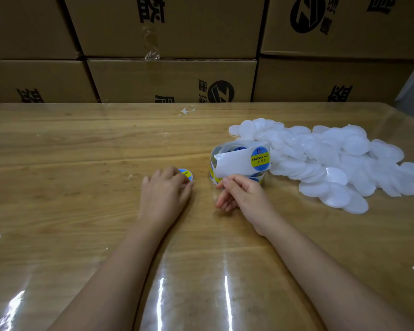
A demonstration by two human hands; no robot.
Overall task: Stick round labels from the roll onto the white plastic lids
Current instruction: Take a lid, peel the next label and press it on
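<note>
A roll of round blue-and-yellow labels (239,163) stands on the wooden table, with a strip of white backing paper curling up from it. My right hand (242,192) pinches the lower edge of that strip between thumb and forefinger. One label (260,158) sits on the raised strip. My left hand (165,187) lies over a white lid with a label on it (187,174), fingers curled round its rim; only the lid's far edge shows. A heap of bare white plastic lids (332,163) lies to the right of the roll.
The table (69,151) is covered with a glossy clear sheet. Stacked brown cardboard boxes (172,80) form a wall along its far edge. A scrap of torn white paper (185,111) lies near the back edge.
</note>
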